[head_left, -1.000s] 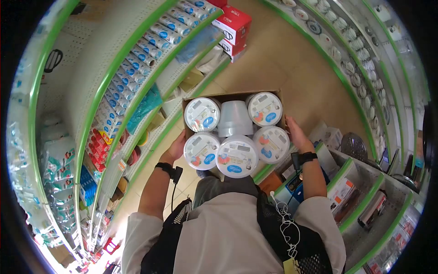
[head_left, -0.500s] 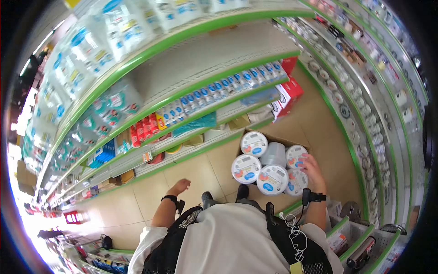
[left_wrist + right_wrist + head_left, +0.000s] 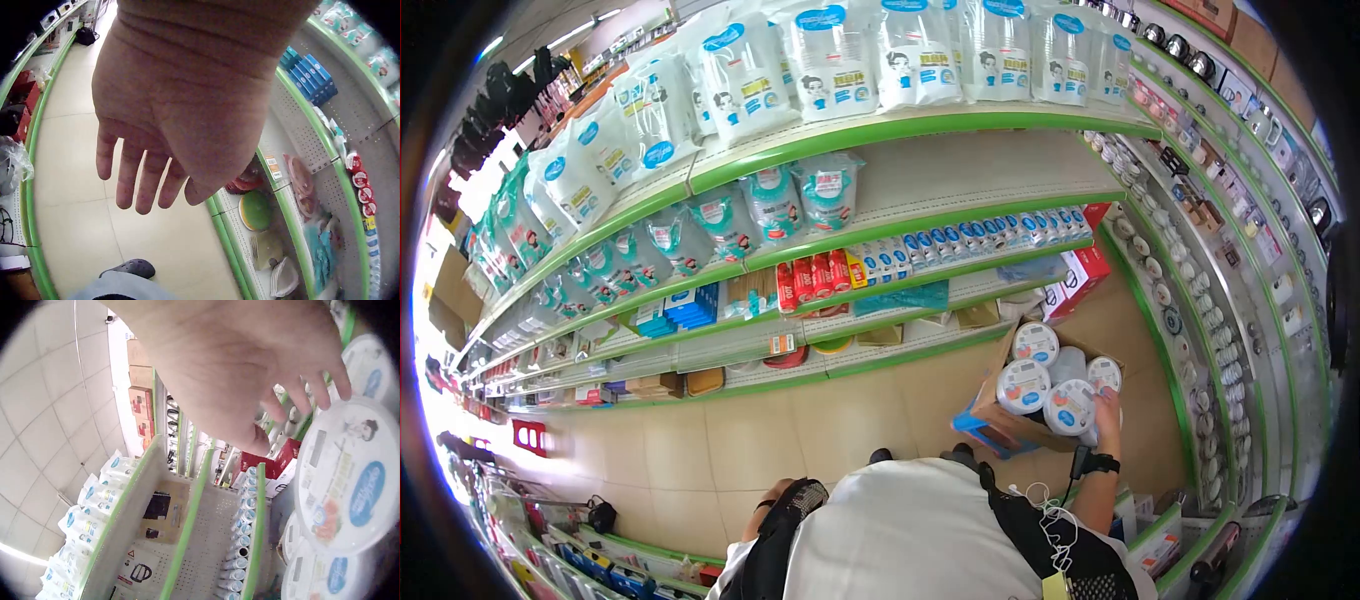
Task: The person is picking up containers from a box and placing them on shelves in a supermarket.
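A cardboard box of round white-lidded tubs stands on the floor at the right of the head view. Over its right side reaches my right hand; in the right wrist view that hand has loosely extended fingers, the tips at the edge of a lid. Whether they press on it is unclear. My left hand hangs low beside the body, partly covered by the black mesh strap. The left wrist view shows this hand with relaxed, nearly straight fingers and nothing in it.
Green-edged shelves run along the far side, with bagged cups, red cans and blue packs. More shelves curve down the right. A red and white box stands behind the tubs; a red stool is at far left.
Both hands held the box's sides; it now stands on the floor. The left hand has let go and dropped to the side, the right moved onto the tubs. The head view has swung up and left.
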Motion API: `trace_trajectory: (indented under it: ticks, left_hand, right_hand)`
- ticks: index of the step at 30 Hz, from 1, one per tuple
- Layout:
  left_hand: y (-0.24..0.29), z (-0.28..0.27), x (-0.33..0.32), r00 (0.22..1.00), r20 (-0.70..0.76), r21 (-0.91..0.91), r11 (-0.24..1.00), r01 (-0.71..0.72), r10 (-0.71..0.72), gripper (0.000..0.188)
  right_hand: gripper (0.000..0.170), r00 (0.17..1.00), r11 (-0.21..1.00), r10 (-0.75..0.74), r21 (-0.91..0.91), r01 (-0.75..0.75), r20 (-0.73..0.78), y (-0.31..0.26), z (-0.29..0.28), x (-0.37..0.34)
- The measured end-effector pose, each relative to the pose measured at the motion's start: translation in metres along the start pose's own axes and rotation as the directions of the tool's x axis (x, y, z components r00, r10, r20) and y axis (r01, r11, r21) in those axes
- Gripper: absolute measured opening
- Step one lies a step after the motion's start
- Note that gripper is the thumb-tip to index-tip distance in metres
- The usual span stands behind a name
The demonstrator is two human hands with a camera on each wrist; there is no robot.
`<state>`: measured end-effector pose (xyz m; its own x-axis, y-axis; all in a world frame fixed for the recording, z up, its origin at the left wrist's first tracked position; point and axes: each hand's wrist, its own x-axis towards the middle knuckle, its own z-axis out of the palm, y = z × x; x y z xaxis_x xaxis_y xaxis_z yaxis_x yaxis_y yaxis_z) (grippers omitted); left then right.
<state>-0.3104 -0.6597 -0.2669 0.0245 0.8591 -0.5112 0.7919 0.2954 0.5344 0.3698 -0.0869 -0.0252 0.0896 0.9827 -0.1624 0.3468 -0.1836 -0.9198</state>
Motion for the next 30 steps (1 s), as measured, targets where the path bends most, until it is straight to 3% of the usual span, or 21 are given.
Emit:
trace_trajectory:
  ticks: [3,7,8,9,10,11,12,13,14,16,17,19,20,22,23,25,28,30]
  left_hand:
    - [-0.026,0.002,-0.013,0.995,0.018,0.104,0.990,-0.100,0.099,0.041]
    - [-0.025,0.004,-0.001,0.972,0.055,0.235,0.943,-0.234,0.227,0.041]
    - [-0.017,0.026,-0.034,0.971,0.059,0.236,0.942,-0.240,0.232,0.041]
    - [-0.005,0.006,-0.032,0.991,0.024,-0.391,0.911,0.129,-0.130,0.041]
    - [0.017,-0.044,-0.014,0.880,0.209,-0.833,0.394,0.388,-0.426,0.041]
    - [0.053,-0.073,-0.021,0.880,0.208,-0.829,0.401,0.391,-0.427,0.041]
    - [0.089,-0.100,-0.027,0.836,0.219,-0.881,0.267,0.391,-0.503,0.042]
    - [0.109,-0.115,-0.027,0.785,0.238,-0.919,0.130,0.373,-0.572,0.043]
    - [0.110,-0.119,-0.019,0.785,0.236,-0.916,0.138,0.376,-0.573,0.043]
    - [0.120,-0.123,-0.001,0.867,0.073,-0.997,-0.007,0.080,-0.492,0.044]
    - [0.124,-0.131,0.006,0.868,0.076,-0.996,0.000,0.087,-0.491,0.044]
    - [0.128,-0.161,0.017,0.863,-0.021,-0.969,-0.201,-0.142,-0.506,0.043]
    - [0.136,-0.171,0.025,0.863,-0.020,-0.971,-0.197,-0.138,-0.504,0.043]
    - [0.164,-0.183,0.048,0.889,-0.091,-0.918,-0.308,-0.249,-0.448,0.040]
    - [0.174,-0.191,0.058,0.893,-0.075,-0.927,-0.299,-0.226,-0.443,0.040]
    - [0.211,-0.217,0.075,0.898,-0.143,-0.897,-0.329,-0.295,-0.416,0.039]
    - [0.300,-0.243,0.106,0.904,-0.129,-0.938,-0.246,-0.245,-0.407,0.039]
    - [0.331,-0.248,0.129,0.926,-0.131,-0.954,-0.209,-0.215,-0.354,0.038]
  right_hand:
    - [0.066,0.985,0.986,0.157,-0.051,-0.160,-0.068,-0.002,0.008,-0.031]
    - [0.070,0.956,0.973,0.233,0.038,-0.230,-0.177,0.025,0.003,-0.027]
    - [0.069,0.940,0.971,0.239,0.057,-0.232,-0.244,0.035,-0.002,-0.020]
    - [0.069,0.919,0.968,0.250,0.081,-0.237,-0.306,0.043,-0.003,-0.021]
    - [0.069,0.916,0.967,0.256,0.088,-0.240,-0.308,0.041,-0.004,-0.028]
    - [0.070,0.900,0.918,0.396,0.089,-0.386,-0.180,0.031,-0.006,-0.035]
    - [0.071,0.850,0.851,0.525,0.070,-0.521,-0.050,0.023,-0.007,-0.041]
    - [0.071,0.847,0.848,0.529,0.077,-0.525,-0.050,0.015,-0.003,-0.050]
    - [0.070,0.846,0.844,0.531,0.121,-0.522,-0.048,0.007,0.003,-0.059]
    - [0.069,0.839,0.833,0.542,0.170,-0.527,-0.051,0.017,-0.005,-0.055]
    - [0.068,0.821,0.801,0.571,0.206,-0.562,0.017,0.027,-0.002,-0.049]
    - [0.063,0.804,0.763,0.589,0.272,-0.586,0.082,0.028,0.008,-0.051]
    - [0.063,0.803,0.760,0.591,0.277,-0.587,0.080,0.031,0.006,-0.042]
    - [0.062,0.828,0.764,0.534,0.323,-0.559,0.173,0.053,-0.019,-0.041]
    - [0.055,0.846,0.778,0.503,0.333,-0.533,0.179,0.054,-0.023,-0.040]
    - [0.049,0.872,0.783,0.446,0.384,-0.489,0.202,0.032,-0.024,-0.043]
    - [0.050,0.886,0.772,0.419,0.436,-0.463,0.199,0.003,-0.043,-0.034]
    - [0.053,0.894,0.758,0.404,0.478,-0.445,0.192,-0.020,-0.053,-0.029]
